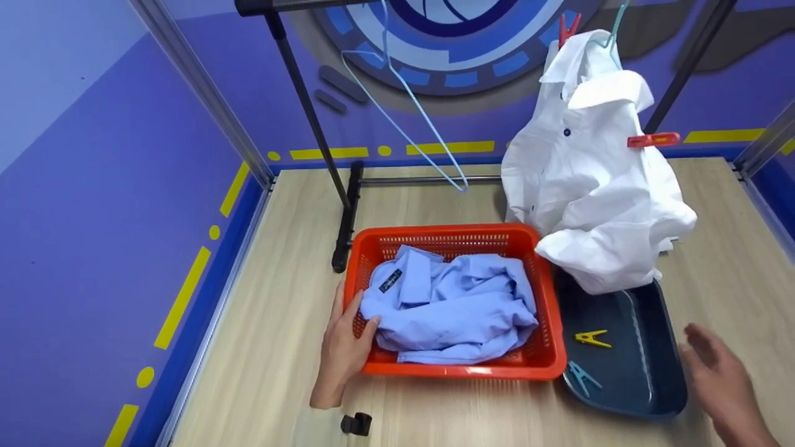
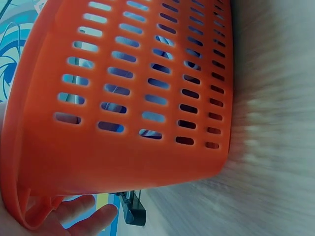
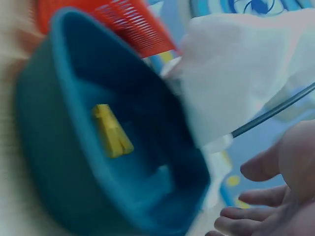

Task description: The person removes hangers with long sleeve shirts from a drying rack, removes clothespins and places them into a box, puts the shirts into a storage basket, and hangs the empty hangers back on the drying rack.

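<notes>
My left hand [image 1: 345, 344] grips the left rim of an orange-red slotted laundry basket [image 1: 463, 371], its thumb inside the rim and its fingers outside. In the left wrist view the basket's side wall [image 2: 133, 162] fills most of the picture. A crumpled light blue shirt [image 1: 456, 310] with a dark collar label lies in the basket. My right hand [image 1: 720, 379] is in the air just right of a dark blue tub [image 1: 677, 391], fingers loosely spread and holding nothing. The tub contains a yellow clothespin [image 1: 593, 338] and a light blue clothespin [image 1: 584, 379].
Behind the tub a white shirt [image 1: 596, 180] hangs from a teal hanger [image 1: 616, 31], with a red clothespin [image 1: 653, 139] at its side and another red clothespin [image 1: 568, 30] at its shoulder. A bare light blue hanger [image 1: 428, 118] hangs from the black rack [image 1: 304, 93].
</notes>
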Tool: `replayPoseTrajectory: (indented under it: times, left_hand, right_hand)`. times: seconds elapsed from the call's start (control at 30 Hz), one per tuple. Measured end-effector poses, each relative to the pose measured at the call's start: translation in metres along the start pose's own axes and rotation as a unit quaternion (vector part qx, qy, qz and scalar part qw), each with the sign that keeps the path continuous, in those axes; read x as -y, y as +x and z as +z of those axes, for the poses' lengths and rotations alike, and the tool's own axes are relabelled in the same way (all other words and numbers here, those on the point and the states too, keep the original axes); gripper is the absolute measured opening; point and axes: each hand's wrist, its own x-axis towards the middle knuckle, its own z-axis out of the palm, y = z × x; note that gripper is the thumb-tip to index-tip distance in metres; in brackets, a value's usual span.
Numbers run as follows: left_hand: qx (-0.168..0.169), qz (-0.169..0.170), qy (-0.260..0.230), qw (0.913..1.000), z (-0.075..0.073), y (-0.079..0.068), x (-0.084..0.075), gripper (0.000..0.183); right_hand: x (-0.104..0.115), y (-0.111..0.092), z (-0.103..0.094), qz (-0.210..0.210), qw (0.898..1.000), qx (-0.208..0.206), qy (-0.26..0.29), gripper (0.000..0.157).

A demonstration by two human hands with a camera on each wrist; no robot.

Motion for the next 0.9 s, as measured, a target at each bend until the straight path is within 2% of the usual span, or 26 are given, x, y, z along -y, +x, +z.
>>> replayPoseTrajectory:
  times: [0.1,0.17,0.23,0.37,0.53,0.67,0.9]
  left_hand:
    - [0.000,0.005,-0.006,1.0000,0.000,-0.002,0.002,0.057]
    - [0.003,0.007,-0.007,0.9999,0.001,-0.003,0.003,0.057]
    - [0.005,0.003,-0.009,0.9999,0.001,-0.004,0.002,0.056]
    - [0.005,-0.001,-0.011,0.9999,0.001,-0.004,0.002,0.056]
    - [0.003,0.004,-0.014,0.9999,0.001,-0.003,0.002,0.056]
    - [0.001,0.006,-0.015,0.9999,0.001,-0.004,0.001,0.057]
    - [-0.004,0.009,-0.013,0.9999,-0.003,-0.001,0.002,0.060]
  right_hand:
    - [-0.011,0.003,0.006,0.013,0.998,0.053,0.022,0.058]
    - [-0.014,0.004,0.011,0.015,0.997,0.070,0.030,0.058]
    - [-0.014,0.005,0.016,0.006,0.998,0.063,0.028,0.056]
    - [-0.011,0.008,0.024,-0.029,0.999,0.022,-0.018,0.051]
    - [-0.008,0.016,0.026,-0.072,0.995,-0.023,-0.060,0.047]
    - [-0.006,0.021,0.025,-0.096,0.992,-0.037,-0.068,0.046]
    - [-0.004,0.022,0.026,-0.100,0.993,-0.027,-0.055,0.047]
